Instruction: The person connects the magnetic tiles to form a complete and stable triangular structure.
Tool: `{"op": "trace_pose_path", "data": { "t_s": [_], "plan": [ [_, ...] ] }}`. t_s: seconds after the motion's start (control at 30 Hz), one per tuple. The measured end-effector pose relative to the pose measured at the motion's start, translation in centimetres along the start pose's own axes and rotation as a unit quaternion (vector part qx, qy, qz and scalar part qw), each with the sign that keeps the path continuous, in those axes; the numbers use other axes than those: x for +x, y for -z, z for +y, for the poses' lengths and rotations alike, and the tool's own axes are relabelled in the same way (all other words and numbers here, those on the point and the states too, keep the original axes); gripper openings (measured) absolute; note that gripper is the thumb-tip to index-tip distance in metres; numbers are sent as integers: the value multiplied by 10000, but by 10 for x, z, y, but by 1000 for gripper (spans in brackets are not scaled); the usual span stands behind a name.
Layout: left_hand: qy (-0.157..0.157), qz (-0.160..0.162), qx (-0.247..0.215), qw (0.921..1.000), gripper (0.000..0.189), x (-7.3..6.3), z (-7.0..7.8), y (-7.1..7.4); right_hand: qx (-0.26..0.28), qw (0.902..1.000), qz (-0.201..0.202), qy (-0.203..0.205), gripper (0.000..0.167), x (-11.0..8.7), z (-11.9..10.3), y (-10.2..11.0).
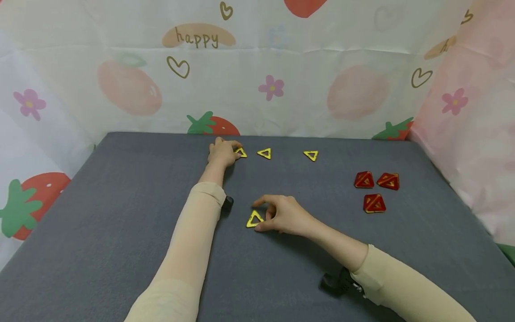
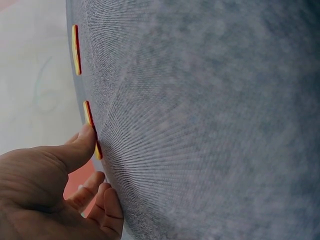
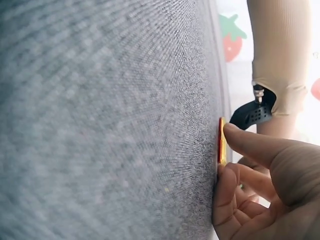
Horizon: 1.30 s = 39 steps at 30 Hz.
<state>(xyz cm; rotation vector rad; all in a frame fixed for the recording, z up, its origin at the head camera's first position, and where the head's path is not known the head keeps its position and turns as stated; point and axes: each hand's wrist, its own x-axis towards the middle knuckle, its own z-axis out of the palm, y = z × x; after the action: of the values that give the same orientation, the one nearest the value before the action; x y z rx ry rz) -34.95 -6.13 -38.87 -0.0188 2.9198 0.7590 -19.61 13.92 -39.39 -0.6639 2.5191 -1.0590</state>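
Near the far edge of the table, my left hand [image 1: 222, 153] has its thumb and a finger at two sides of a flat yellow triangle frame [image 1: 242, 153]. In the left wrist view its thumb overlaps that triangle [image 2: 88, 114], whose edge shows red under yellow; the other fingers curl below. My right hand [image 1: 286, 215] is nearer the middle, its thumb at the lower right corner of another yellow triangle frame [image 1: 250, 221] and its index finger bent above the top. Seen from the right wrist, thumb and finger close on the ends of this triangle [image 3: 221, 145].
Two more yellow triangle frames [image 1: 264, 153] [image 1: 311, 155] lie in a row to the right of my left hand. Three red pyramid-like pieces [image 1: 374, 203] sit on the right of the grey table [image 1: 120, 214]. A printed cloth [image 1: 249, 107] hangs behind the far edge.
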Motion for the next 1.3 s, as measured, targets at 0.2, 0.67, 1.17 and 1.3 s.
{"op": "trace_pose_path", "data": {
  "t_s": [0.2, 0.67, 1.17, 1.3],
  "plan": [
    [-18, 36, 25, 10000, 41, 1, -1, -1, -139, 9997, -64, 214, 43, 1, 3, -1],
    [38, 540, -781, 9955, 38, 3, -2, -1, -258, 9994, -63, 215, 39, 2, 4, -1],
    [-687, 34, -1819, 9809, 32, -17, -10, 13, -273, 9995, -87, 136, 39, 3, 3, -2],
    [-850, -135, -2043, 9751, 31, -30, -11, 15, -283, 9995, -108, 119, 39, 3, 2, -2]
  ]
}}
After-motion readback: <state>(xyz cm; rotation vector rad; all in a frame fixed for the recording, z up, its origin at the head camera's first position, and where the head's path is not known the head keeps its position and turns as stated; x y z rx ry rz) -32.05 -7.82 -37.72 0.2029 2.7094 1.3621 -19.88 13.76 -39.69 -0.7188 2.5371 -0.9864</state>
